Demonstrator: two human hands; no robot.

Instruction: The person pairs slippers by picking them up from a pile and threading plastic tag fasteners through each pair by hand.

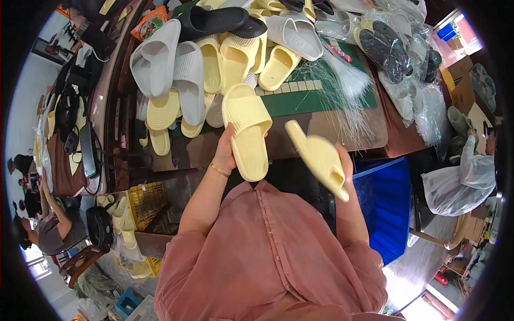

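Observation:
My left hand is closed on the side of a pale yellow slide slipper, its toe end pointing away from me and its footbed facing up. To the right, a second yellow slipper is tilted on its side, with my right hand gripping it from behind; most of those fingers are hidden. The two slippers are apart, held in front of the table's near edge. Just beyond them lies a heap of slippers, with grey ones, yellow ones and black ones.
A green mat and a bundle of clear plastic strands lie on the table. Bagged black slippers are at the far right. Below stand a blue bin and a yellow crate. Other people sit at both sides.

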